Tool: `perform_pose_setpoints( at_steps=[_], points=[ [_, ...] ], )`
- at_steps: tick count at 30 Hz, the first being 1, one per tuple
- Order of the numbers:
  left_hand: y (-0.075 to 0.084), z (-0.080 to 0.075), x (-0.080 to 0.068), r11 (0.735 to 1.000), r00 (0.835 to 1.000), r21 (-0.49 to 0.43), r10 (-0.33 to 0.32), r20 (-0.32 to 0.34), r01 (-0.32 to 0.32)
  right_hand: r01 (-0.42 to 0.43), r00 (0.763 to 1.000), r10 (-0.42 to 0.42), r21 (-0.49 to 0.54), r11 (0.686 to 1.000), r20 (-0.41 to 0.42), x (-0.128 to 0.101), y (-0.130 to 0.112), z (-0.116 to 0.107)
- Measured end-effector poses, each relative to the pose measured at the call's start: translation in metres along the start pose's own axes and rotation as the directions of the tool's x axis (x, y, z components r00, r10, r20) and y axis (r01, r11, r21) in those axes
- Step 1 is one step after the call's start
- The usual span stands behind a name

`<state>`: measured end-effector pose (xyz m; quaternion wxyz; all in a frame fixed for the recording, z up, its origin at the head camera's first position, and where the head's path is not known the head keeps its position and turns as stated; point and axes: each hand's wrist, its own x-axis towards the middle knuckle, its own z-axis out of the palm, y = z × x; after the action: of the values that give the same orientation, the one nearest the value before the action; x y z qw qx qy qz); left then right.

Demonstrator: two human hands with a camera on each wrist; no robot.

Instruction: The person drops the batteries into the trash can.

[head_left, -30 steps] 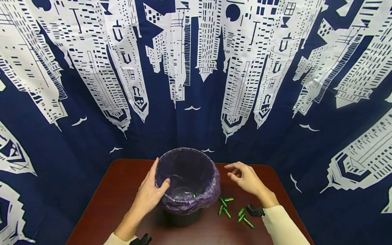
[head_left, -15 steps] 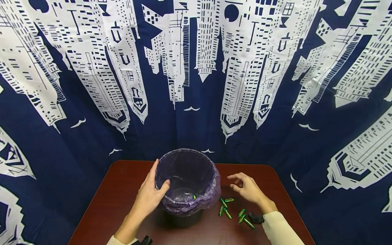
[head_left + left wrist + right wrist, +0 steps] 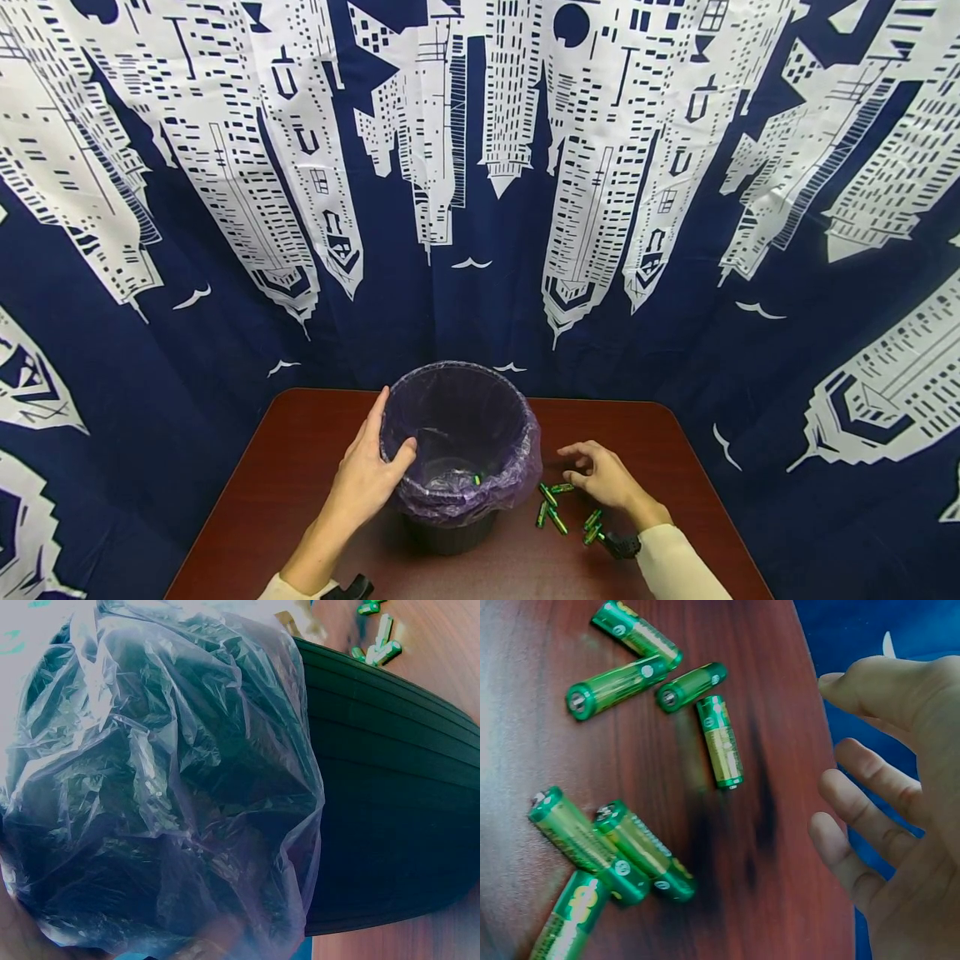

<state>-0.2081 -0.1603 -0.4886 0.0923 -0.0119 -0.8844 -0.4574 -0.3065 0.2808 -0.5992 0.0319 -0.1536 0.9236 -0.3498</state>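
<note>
brown table (image 3: 300, 450): batteries (image 3: 641, 761) just beside r hand (image 3: 603, 477), grip released.

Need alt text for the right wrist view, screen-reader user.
Seven green batteries lie scattered on a dark red wooden table, four in an upper cluster and three lower left. An open right hand hovers beside them, fingers spread, holding nothing. Blue cloth shows past the table edge.

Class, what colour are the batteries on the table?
Green batteries with yellowish lettering, clearest in the right wrist view.
</note>
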Motion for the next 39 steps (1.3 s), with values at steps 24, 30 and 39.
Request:
perform_pose_setpoints(
  at_steps=[24, 30, 39],
  points=[
    [0.001, 0.000, 0.001, 1.000, 1.000, -0.009, -0.010, -0.001, 0.010, -0.046, 0.994, 0.042, 0.033, 0.998, 0.097, -0.004, 0.024, 0.020],
    [0.000, 0.000, 0.001, 1.000, 1.000, -0.014, -0.008, 0.005, 0.008, -0.036, 0.995, 0.033, 0.033, 0.999, 0.093, -0.004, 0.026, 0.023],
    [-0.001, 0.001, 0.001, 1.000, 1.000, -0.017, -0.006, -0.001, 0.006, -0.004, 0.999, 0.005, -0.020, 1.000, 0.053, -0.001, 0.031, 0.031]
  ],
)
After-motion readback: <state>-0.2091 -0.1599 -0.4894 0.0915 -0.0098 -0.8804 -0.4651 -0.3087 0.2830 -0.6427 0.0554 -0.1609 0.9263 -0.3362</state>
